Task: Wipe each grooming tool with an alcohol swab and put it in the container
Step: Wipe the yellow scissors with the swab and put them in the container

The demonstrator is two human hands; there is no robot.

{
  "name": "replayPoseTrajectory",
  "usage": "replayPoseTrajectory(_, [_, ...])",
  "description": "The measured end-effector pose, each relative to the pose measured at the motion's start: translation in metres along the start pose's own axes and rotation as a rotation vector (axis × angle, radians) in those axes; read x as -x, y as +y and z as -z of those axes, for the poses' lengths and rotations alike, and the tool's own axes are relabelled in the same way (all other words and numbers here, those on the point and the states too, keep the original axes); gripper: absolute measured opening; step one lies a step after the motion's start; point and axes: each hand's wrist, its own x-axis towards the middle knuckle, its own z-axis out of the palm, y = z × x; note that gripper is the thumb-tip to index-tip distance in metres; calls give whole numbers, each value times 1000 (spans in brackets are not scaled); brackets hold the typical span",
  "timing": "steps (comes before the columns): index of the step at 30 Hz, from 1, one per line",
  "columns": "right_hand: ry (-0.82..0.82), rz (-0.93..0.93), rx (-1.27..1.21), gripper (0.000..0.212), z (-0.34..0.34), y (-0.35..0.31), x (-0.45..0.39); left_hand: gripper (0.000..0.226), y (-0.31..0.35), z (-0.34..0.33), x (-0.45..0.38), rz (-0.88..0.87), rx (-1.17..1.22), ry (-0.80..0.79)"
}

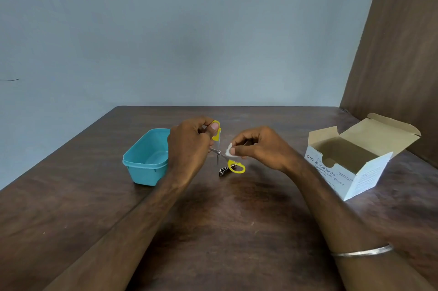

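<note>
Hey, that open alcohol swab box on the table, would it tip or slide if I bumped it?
The swab box looks like thin card and seems empty inside, so probably light and apt to slide. Its raised flaps could catch a passing hand. It would likely crush if squeezed.

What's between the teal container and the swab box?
Head view: both hands, left hand holding open scissors, right hand pinching swab; nail clipper beneath.

A single head-worn camera looked forward and down across the brown table (213, 231), close above it, facing the grey wall (166, 29).
</note>
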Motion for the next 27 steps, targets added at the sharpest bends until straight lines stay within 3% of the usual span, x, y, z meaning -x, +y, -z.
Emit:
replayPoseTrajectory(4, [-103, 6, 50, 8, -7, -3, 0, 15, -2, -1, 1, -34, -54, -3])
replayPoseTrajectory(27, [-157, -94, 145, 5, 5, -1, 2, 13, -5, -2, 2, -87, -86, 46])
